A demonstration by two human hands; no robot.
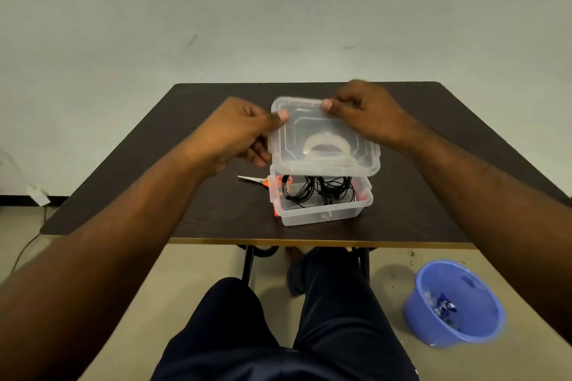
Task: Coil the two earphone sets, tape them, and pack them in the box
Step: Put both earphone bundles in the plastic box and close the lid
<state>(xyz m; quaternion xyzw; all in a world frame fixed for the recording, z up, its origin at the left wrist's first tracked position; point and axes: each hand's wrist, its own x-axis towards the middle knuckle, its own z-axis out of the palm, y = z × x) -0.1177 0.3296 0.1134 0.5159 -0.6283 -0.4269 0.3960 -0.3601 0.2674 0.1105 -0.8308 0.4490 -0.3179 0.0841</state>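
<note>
Sitting low on the floor at the right, a blue tub [455,303] is holding scraps. On the dark table [198,204], the clear box [318,210] is standing near the front edge with black earphones [322,190] tangled inside. Orange-handled scissors [257,179] are lying just left of it. Above, the left hand [238,133] and right hand [368,111] are pinching the clear lid [322,142] by its far corners, hovering over the box.
</note>
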